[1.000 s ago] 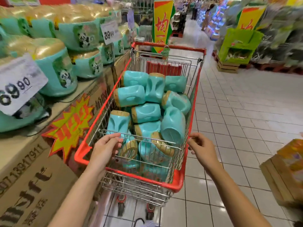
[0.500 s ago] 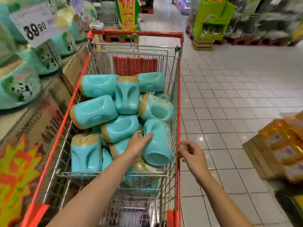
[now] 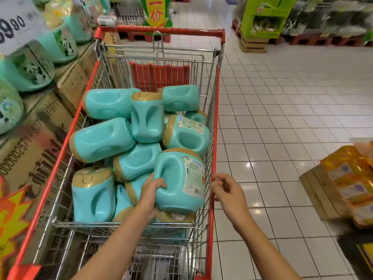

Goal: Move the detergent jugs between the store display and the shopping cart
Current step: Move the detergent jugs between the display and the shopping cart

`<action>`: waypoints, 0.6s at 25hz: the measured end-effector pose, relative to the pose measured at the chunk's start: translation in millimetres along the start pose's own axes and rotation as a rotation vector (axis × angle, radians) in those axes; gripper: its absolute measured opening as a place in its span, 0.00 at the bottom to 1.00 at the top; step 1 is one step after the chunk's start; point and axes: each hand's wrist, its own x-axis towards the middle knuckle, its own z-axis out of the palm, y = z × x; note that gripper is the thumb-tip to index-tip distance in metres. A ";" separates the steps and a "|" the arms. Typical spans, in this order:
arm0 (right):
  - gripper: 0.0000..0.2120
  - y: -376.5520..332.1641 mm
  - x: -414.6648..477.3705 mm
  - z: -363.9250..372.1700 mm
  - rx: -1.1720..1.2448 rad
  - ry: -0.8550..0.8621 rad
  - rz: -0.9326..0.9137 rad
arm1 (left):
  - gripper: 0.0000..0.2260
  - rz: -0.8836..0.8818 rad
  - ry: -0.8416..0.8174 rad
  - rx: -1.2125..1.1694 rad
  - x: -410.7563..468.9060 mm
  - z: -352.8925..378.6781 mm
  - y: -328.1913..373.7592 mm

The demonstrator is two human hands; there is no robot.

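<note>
A red-rimmed wire shopping cart [image 3: 215, 126] stands in front of me, filled with several teal detergent jugs with gold bases. My left hand [image 3: 152, 187] reaches into the cart and grips the handle of the nearest jug [image 3: 181, 181], which lies at the right side with its white label facing up. My right hand [image 3: 227, 188] rests on the cart's red right rim with its fingers curled over it. More teal jugs with panda labels [image 3: 34, 69] stand on the store display at the left.
The display sits on stacked cardboard boxes [image 3: 36, 134] right against the cart's left side. A price sign [image 3: 16, 27] hangs at top left. White tiled floor [image 3: 282, 118] stretches to the right; a pallet of orange packs [image 3: 351, 184] stands at right, a green display [image 3: 262, 19] beyond.
I have stepped closer to the cart. My left hand went from the near rim into the cart and closed round the nearest jug's handle. My right hand stayed at the right rim.
</note>
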 end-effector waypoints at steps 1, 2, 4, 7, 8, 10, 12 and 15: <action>0.10 -3.2 -0.6 3.5 0.018 -0.009 -0.018 | 0.15 0.002 0.016 -0.064 -7.1 -7.2 1.9; 0.11 -6.9 -1.3 7.3 0.038 -0.022 -0.038 | 0.16 0.001 0.030 -0.123 -13.6 -14.0 3.9; 0.15 -15.3 -3.7 16.8 0.032 -0.082 -0.069 | 0.18 0.006 0.035 -0.239 -25.8 -27.1 7.0; 0.19 -25.9 -11.1 33.1 0.045 -0.224 -0.045 | 0.15 0.087 -0.015 -0.403 -47.4 -41.7 11.1; 0.21 -30.0 -14.3 36.8 0.073 -0.261 -0.022 | 0.16 0.115 -0.020 -0.447 -54.4 -44.6 13.2; 0.23 -38.6 -20.5 41.9 0.089 -0.301 -0.027 | 0.18 0.167 -0.006 -0.502 -66.7 -50.0 16.4; 0.22 -47.8 -26.5 46.1 -0.008 -0.262 -0.113 | 0.17 0.215 0.031 -0.502 -77.1 -54.6 19.0; 0.33 -66.0 -40.9 55.2 -0.184 -0.222 -0.289 | 0.26 0.344 0.055 -0.355 -92.5 -52.7 27.6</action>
